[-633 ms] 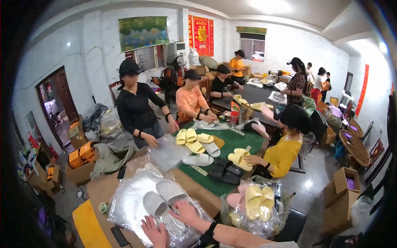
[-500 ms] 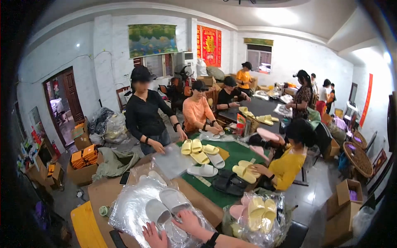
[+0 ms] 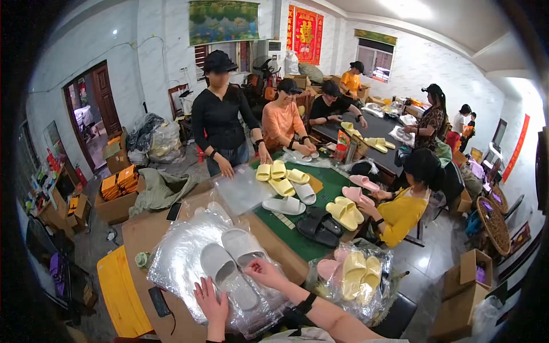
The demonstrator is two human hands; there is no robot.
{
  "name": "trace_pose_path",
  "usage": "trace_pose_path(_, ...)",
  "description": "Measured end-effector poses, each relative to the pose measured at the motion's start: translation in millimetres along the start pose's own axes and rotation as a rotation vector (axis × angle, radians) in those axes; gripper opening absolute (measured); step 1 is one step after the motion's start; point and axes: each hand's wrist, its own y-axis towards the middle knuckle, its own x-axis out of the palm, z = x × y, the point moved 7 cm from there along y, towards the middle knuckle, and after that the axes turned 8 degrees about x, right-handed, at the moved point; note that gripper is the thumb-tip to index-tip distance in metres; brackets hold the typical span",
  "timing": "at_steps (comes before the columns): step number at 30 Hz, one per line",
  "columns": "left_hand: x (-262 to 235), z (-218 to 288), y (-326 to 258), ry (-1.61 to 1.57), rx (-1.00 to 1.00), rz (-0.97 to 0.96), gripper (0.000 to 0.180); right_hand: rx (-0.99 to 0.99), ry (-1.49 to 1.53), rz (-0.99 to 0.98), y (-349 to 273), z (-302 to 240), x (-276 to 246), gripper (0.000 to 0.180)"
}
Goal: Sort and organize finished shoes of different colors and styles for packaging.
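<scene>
A pair of grey slide slippers lies side by side on a stack of clear plastic bags (image 3: 177, 251) in front of me. The left slipper (image 3: 237, 291) is in full view, its broad strap at the far end. My left hand (image 3: 210, 302) rests open beside it, fingers spread on the plastic. Over the right slipper (image 3: 240, 244) is my right hand (image 3: 264, 273), its fingers curled in and drawn together just below the strap. Whatever those fingers pinch, if anything, is too small to make out. That hand and wrist hide much of this slipper's sole.
A bag with yellow and pink slippers (image 3: 354, 274) sits right of my forearm. Yellow, grey and black slippers lie on the green mat (image 3: 269, 220). Across the table a person in black (image 3: 226, 120) touches clear bags (image 3: 237, 191); a person in yellow (image 3: 403, 214) handles pink slippers.
My right hand has gone from flat on the right slipper to curled fingers. My left hand stays beside the left slipper. The person in yellow has lowered the pink slippers; the view has shifted.
</scene>
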Motion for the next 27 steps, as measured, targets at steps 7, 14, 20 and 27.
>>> trace_pose_path(7,1,0,-1,0.009,0.012,-0.040,0.069,-0.203,-0.563,0.273,0,-43,-6,0.042)
trace_pose_path(14,2,-2,-1,0.031,0.015,-0.073,0.074,-0.204,-0.865,0.435,16,-43,41,0.038)
trace_pose_path(20,1,-4,-8,0.008,0.007,-0.040,0.078,-0.301,-0.749,0.407,19,-35,50,0.026)
trace_pose_path(27,10,-7,-4,-0.051,0.005,-0.030,0.084,-0.183,-0.544,0.387,9,-13,-4,0.025)
